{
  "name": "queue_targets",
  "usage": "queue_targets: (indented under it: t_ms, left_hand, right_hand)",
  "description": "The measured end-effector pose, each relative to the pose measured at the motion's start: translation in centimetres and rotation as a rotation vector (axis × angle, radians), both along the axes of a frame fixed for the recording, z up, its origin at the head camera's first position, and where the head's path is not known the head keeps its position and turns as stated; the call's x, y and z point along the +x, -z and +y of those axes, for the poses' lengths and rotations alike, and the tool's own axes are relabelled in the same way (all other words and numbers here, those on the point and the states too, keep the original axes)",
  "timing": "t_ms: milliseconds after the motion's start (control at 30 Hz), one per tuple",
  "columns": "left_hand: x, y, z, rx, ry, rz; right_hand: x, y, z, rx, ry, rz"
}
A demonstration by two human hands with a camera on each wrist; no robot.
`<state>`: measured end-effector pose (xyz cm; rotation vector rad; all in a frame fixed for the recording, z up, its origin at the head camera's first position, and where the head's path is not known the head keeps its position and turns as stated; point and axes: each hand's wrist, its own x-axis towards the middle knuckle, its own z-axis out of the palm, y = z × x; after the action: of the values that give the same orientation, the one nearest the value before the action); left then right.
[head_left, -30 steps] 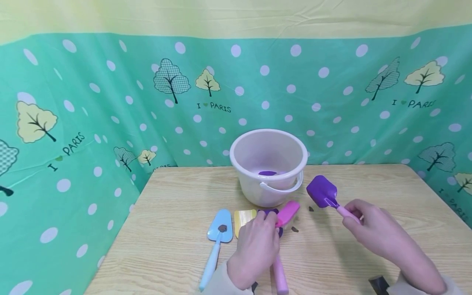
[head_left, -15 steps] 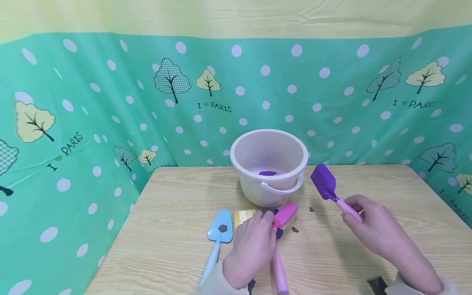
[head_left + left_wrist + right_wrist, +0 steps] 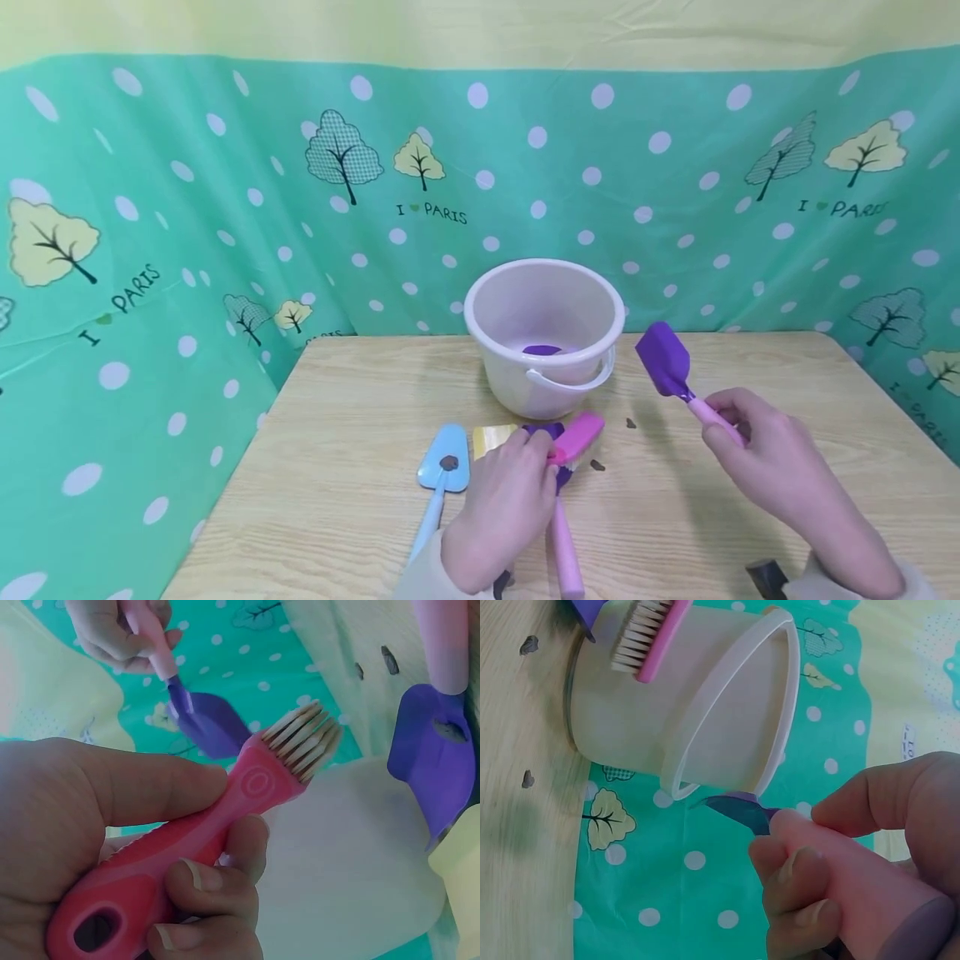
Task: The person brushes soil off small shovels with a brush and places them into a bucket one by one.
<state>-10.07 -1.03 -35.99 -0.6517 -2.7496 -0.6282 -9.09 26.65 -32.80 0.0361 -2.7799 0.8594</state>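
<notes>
My left hand grips a pink brush by its handle, thumb along one side and fingers curled round the other. Its pale bristles come out past the pink head. In my right hand is a purple shovel, held by its pink handle with the blade raised. Under the left hand lies another purple shovel with a pink handle, bearing a dark crumb. Left of that hand, a light blue trowel lies flat with a brown lump on its blade.
A white bucket stands behind the hands, something purple inside it. A yellow-edged flat piece lies beside the left hand. Small dark crumbs dot the wooden table. A green dotted curtain hangs behind.
The right hand has raised the purple shovel a little and tipped its blade more upright. The left hand, still holding the brush, has shifted slightly left and toward the body.
</notes>
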Motion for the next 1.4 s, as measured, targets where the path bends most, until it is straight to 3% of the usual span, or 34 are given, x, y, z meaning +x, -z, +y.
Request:
queue_targets:
  t_ms: [367,600,1033,1400]
  left_hand:
    - [0.4,-0.3,-1.3,-0.013,0.009,-0.054]
    - [0.6,-0.2,-2.5,-0.003,-0.002,-0.063]
    - [0.5,-0.1,-4.9,0.079,-0.045,-0.035]
    - [0.4,-0.3,-6.4,0.086,-0.072,-0.029]
  right_hand:
    - [-0.5,-1.4,0.0,0.008,-0.06,0.086]
    - [-1.4,-3.6,-0.5,0.064,-0.116,0.049]
    - [-4.0,-8.5,-3.2,0.253,-0.185,0.066]
    - [-7.0,-11.3,-6.4,0.431,-0.276,0.053]
